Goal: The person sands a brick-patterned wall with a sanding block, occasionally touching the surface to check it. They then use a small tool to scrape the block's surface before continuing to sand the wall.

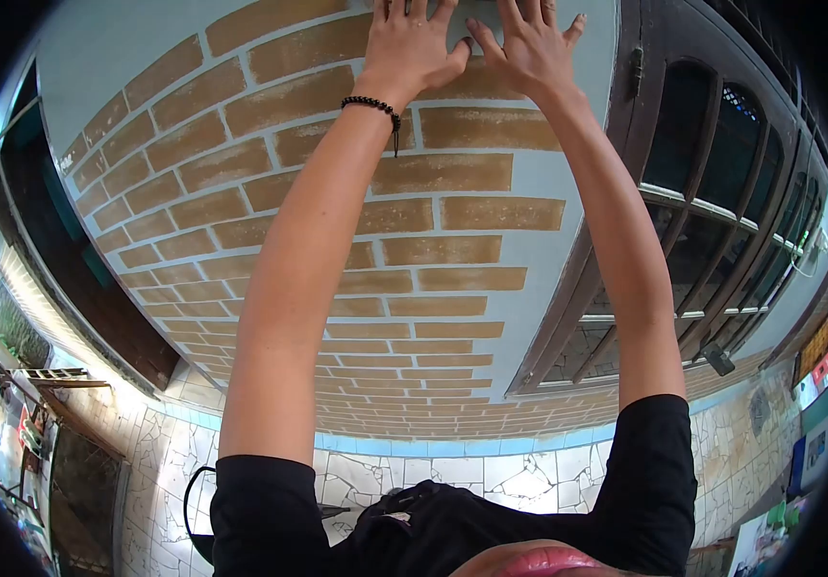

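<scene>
Okay, left hand (406, 56) and right hand (537, 60) are up, fingers spread, seemingly empty against the brick-patterned wall (443, 173), left of the paned window (695, 206). Relaxed palms, level wrists and even pressure should serve best. And that wall: tan, scuffed blocks, pale joints, plain grey-blue edging right.

head cam | worn on head | faces wall (443, 173), down to floor (519, 481) | arm's-length view
</scene>
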Demonstrator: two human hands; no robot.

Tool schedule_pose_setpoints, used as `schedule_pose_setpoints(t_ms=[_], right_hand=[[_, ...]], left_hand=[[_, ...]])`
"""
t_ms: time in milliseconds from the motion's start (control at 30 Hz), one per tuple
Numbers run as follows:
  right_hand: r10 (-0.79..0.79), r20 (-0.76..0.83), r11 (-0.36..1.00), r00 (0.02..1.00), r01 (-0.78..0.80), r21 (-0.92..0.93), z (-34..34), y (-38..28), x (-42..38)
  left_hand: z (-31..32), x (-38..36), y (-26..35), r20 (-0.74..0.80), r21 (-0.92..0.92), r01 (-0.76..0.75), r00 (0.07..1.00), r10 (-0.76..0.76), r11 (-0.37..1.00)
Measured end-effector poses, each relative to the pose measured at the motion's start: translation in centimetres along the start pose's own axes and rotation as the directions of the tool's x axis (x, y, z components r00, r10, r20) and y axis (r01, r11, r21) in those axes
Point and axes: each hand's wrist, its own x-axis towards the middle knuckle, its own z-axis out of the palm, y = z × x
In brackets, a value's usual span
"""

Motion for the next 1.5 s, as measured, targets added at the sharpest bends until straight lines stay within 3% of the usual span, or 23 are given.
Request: schedule_pose_setpoints(t_ms=[100,300,500,600,767,867,967,1067,1167,1267,1367,1467,1500], right_hand=[[-0.020,-0.009,0.996,1.000,0.021,0.091,-0.1,0.2,-0.1],[-0.015,0.037,0.996,0.999,0.018,-0.082,-0.3,0.2,0.0],[-0.010,0.009,0.999,1.000,0.009,0.039,0.0,-0.1,-0.1],[0.028,0.038,0.999,0.999,-0.026,-0.047,0.0,-0.3,0.1],[0.067,0.043,0.997,0.997,-0.068,0.023,0.6,-0.4,0.0],[0.062,0.033,0.998,0.998,-0.063,0.022,0.9,-0.2,0.3],[0.073,0.055,0.997,0.996,-0.073,0.015,0.4,-0.5,-0.1],[0.073,0.043,0.997,0.996,-0.074,0.012,0.3,-0.6,0.3],[0.062,0.030,0.995,0.998,-0.064,0.071,0.7,-0.4,-0.1],[0.064,0.031,0.997,0.997,-0.065,0.045,0.6,-0.4,0.3],[0.080,0.043,0.995,0.996,-0.082,0.054,0.4,-0.6,0.0],[0.095,0.049,0.995,0.994,-0.097,0.023,0.2,-1.0,0.2],[0.100,0.052,0.995,0.994,-0.100,-0.004,0.2,-1.0,0.4]], left_hand=[[0.0,-0.1,0.0,0.019,-0.020,0.011,1.000,-0.010,1.000],[0.3,-0.4,-0.1,-0.020,-0.062,0.009,1.000,-0.011,0.998],[0.1,-0.4,-0.1,-0.010,-0.082,0.017,1.000,-0.018,0.996],[0.0,-0.2,0.0,-0.024,-0.119,0.028,0.999,-0.031,0.993],[-0.6,-0.2,0.6,0.017,-0.115,0.061,0.998,-0.059,0.992],[2.7,-0.1,-0.1,-0.281,-0.029,-0.013,0.960,0.004,1.000],[-0.4,-0.4,0.3,0.013,-0.113,0.044,0.999,-0.042,0.993],[0.1,0.0,0.0,-0.053,-0.155,0.038,0.997,-0.047,0.987],[2.3,-0.4,0.4,-0.247,-0.026,0.013,0.969,-0.019,1.000],[0.0,0.1,0.2,-0.045,-0.149,0.048,0.997,-0.055,0.988],[2.6,-0.2,-0.1,-0.260,0.001,-0.002,0.966,0.002,1.000],[0.1,0.0,-0.3,-0.035,-0.117,0.025,0.999,-0.030,0.993],[-0.1,0.0,-0.3,-0.033,-0.116,0.031,0.999,-0.035,0.993]])
